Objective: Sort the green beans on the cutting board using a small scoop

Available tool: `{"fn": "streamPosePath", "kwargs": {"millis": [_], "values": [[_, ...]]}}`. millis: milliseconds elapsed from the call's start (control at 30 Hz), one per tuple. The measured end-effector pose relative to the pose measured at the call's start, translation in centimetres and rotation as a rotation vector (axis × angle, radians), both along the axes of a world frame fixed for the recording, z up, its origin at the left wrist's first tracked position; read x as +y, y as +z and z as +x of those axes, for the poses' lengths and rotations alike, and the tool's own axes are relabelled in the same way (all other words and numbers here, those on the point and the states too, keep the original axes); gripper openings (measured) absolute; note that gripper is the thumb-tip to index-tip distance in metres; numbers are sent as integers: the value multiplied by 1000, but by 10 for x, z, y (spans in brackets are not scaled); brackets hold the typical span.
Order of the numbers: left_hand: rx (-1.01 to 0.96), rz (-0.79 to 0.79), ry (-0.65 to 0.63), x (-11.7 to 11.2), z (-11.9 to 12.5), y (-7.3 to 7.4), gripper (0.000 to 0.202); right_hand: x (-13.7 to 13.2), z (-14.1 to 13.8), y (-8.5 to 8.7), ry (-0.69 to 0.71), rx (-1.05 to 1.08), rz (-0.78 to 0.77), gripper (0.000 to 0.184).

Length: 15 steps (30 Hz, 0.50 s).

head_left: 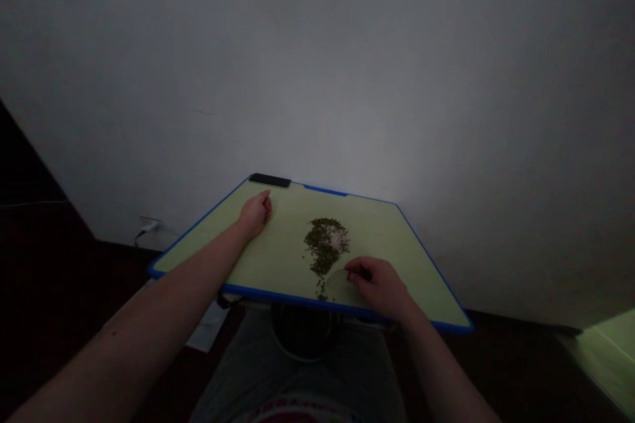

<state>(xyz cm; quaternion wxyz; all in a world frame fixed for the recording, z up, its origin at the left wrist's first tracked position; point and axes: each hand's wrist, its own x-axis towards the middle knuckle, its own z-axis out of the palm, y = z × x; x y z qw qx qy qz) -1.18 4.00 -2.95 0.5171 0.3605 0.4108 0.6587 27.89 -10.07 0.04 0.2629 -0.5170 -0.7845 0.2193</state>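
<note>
A pale green cutting board (pixel 278 264) with a blue rim lies tilted across my lap. On it sits a loose heap of small dark green grains (pixel 325 244), with a pinkish-white patch (pixel 338 238) on its right side. My left hand (pixel 256 213) rests on the board's far left area, fingers together and holding nothing. My right hand (pixel 378 287) lies near the board's front edge, right of the heap, with a small dark object (pixel 365 272) in its fingers. Beside those fingers, a clear round disc (pixel 341 281) lies on the board.
A black phone (pixel 270 180) lies on the board's far edge. Below the board are a dark round pot (pixel 306 334) and a white paper (pixel 206 327). My grey trousers (pixel 297 370) show underneath. A plug (pixel 149 227) sits in a socket on the white wall behind.
</note>
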Motion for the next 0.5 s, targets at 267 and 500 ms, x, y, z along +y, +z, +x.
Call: {"fn": "streamPosePath", "kwargs": {"millis": [267, 500], "values": [[2, 2, 8, 0, 1, 1, 34, 4, 1, -5, 53, -4, -28, 20], [-7, -1, -30, -3, 2, 4, 35, -3, -4, -1, 132, 24, -36, 21]]}}
